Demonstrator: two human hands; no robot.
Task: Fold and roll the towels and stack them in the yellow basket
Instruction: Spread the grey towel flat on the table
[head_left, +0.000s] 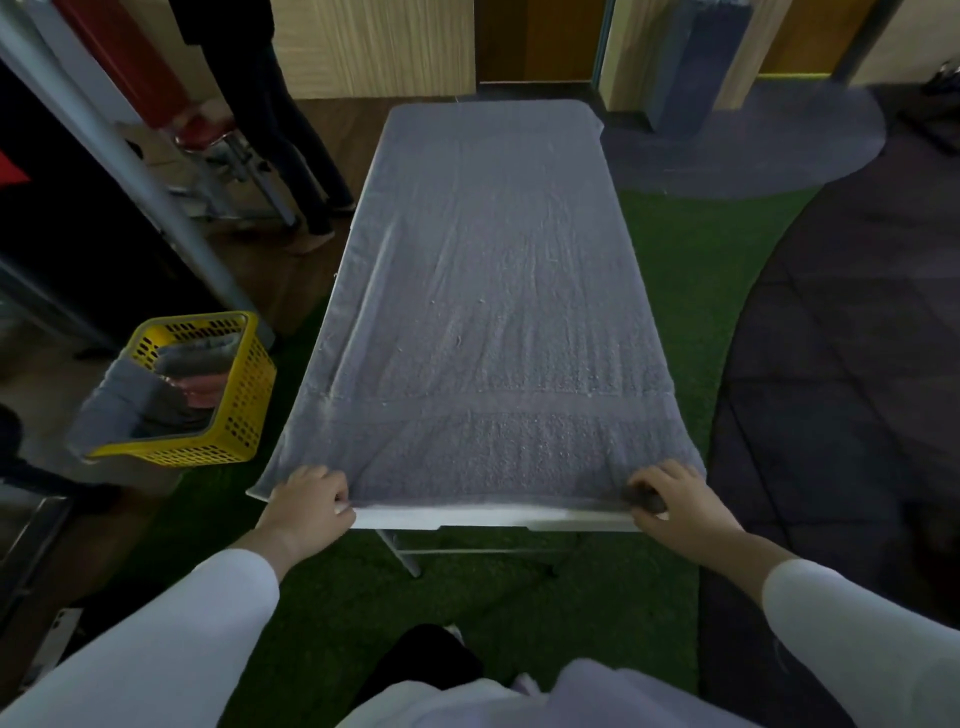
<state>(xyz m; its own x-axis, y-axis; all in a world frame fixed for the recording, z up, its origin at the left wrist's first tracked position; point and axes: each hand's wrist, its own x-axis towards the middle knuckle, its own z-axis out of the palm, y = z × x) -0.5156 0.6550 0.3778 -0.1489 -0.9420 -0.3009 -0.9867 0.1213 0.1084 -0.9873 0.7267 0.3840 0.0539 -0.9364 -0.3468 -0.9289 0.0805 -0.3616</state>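
Note:
A large grey towel (488, 291) lies spread flat along a narrow white table (488, 518), covering almost all of it. My left hand (306, 499) grips the towel's near left corner at the table's front edge. My right hand (675, 501) pinches the near right corner, fingers curled round the hem. The yellow basket (234, 415) stands on the floor to the left of the table, with several towels inside and one grey towel (122, 400) hanging over its left rim.
Another person's legs (291, 135) stand beyond the table's far left corner, beside a metal stool (223, 150). A slanted grey post (130, 171) runs down toward the basket. Green turf lies under and around the table.

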